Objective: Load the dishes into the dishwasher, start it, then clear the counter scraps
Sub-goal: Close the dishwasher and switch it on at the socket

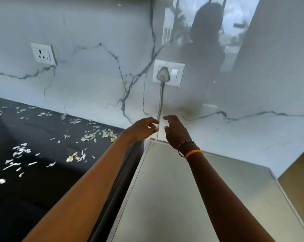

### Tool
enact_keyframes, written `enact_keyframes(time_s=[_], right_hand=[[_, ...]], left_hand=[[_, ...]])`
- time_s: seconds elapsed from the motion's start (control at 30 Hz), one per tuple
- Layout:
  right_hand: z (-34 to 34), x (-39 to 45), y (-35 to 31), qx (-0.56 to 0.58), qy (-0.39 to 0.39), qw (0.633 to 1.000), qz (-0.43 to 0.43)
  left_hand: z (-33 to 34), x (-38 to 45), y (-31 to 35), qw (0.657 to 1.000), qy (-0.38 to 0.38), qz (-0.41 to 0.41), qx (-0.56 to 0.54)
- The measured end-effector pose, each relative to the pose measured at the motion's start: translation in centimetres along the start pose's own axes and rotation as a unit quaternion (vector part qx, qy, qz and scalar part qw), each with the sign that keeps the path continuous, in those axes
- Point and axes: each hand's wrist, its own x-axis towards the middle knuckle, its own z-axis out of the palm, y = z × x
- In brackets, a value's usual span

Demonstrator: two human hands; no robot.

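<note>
Pale, papery scraps (pixel 88 137) lie scattered in loose clusters over the black bench (pixel 43 198) at left, too many and too blurred to count. At right stands a grey flat-topped appliance (pixel 174 198) against the marble wall (pixel 95 75). Two hands reach over its back edge: the left hand (pixel 140 129) and the right hand (pixel 177 131), each grip loosely spread and holding nothing, on either side of a cable (pixel 160 102). It hangs from a plug (pixel 163 74) in one of two wall sockets (pixel 44 54).
</note>
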Motion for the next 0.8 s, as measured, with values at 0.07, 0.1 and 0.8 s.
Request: enact_keyframes(time_s=[0.07,0.1,0.8], right_hand=[[-0.9,2.9,0.1,-0.066,-0.039,0.997,-0.030],[-1.2,4.3,0.2,-0.103,-0.055,0.992,-0.042],[0.5,5.8,1.3,-0.087,-0.091,0.992,-0.012]], left_hand=[[-0.2,2.2,0.0,1.000,0.008,-0.002,-0.010],[-0.1,3.2,-0.2,1.000,0.013,-0.001,-0.012],[-1.3,4.1,-1.6,0.992,0.064,-0.011,-0.106]])
